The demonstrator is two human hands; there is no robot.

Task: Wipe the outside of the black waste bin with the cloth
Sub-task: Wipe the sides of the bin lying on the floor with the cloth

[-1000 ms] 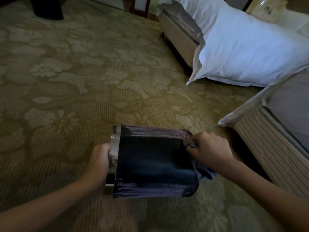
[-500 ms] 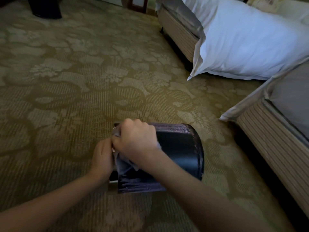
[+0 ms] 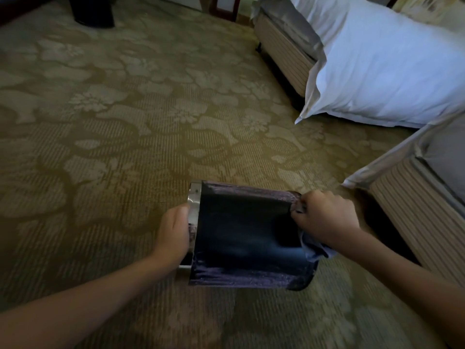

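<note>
- dark object (image 3: pixel 94 11): top-L corner, stands on the carpet; too dim to identify.
- carpet (image 3: pixel 113 122): olive-tan w/ pale flower pattern, covers the floor across the whole view.
- left hand (image 3: pixel 173 233): bare forearm comes in from the bottom-L corner. Grip clenched on the open end of the bin, palm against the metal rim, fingertips out of sight past it.
- metal rim (image 3: pixel 194 210): shiny band round the bin's mouth, at its L end.
- furniture leg (image 3: pixel 224 8): reddish-brown wood, top centre, far side of the carpet.
- bin (image 3: pixel 246 238): black, turned on its side, low centre of view, held btwn both hands. Mouth to the L, base to the R. Side wall faces up, w/ duller purplish strips along its far and near edges. Can't tell whether it touches the carpet. Near the corner of the near bed.
- far bed (image 3: pixel 284 49): top R of centre, striped base, grey sheet over the corner.
- cloth (image 3: pixel 314 250): grey-blue, bunched, against the bin's base end; a loose fold hangs below the right hand.
- right hand (image 3: pixel 327 217): forearm comes in from the bottom-R. Grip clenched in a fist round the cloth, knuckles up, at the far R corner of the bin.
- pillow (image 3: pixel 390 71): white, large, overhangs the far bed's edge down toward the carpet.
- near bed (image 3: pixel 415 210): R edge, striped base, pale sheet corner hanging over it, just beside the right hand.
</note>
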